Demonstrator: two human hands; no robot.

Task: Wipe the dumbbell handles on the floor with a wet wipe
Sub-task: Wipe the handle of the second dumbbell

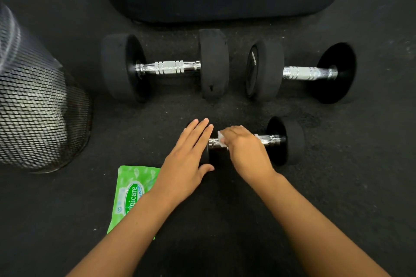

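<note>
— What are the hands doing?
— The right hand (244,149) curls over a white wipe (221,138), pressing it round the chrome handle (269,139) of the near dumbbell (290,140). The left hand (188,155) lies flat, fingers straight, on its left black head.
— Which way does it lie?
— Left to right on the rubber floor (337,186), near its middle. The green pack (129,189) lies just beside the left wrist.

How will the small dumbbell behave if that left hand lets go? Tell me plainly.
The small dumbbell may roll, since its round black ends sit on flat floor and the left hand presses one end. It is probably heavy for its size, given the chrome handle. The handle may feel slick under the wet wipe.
</note>
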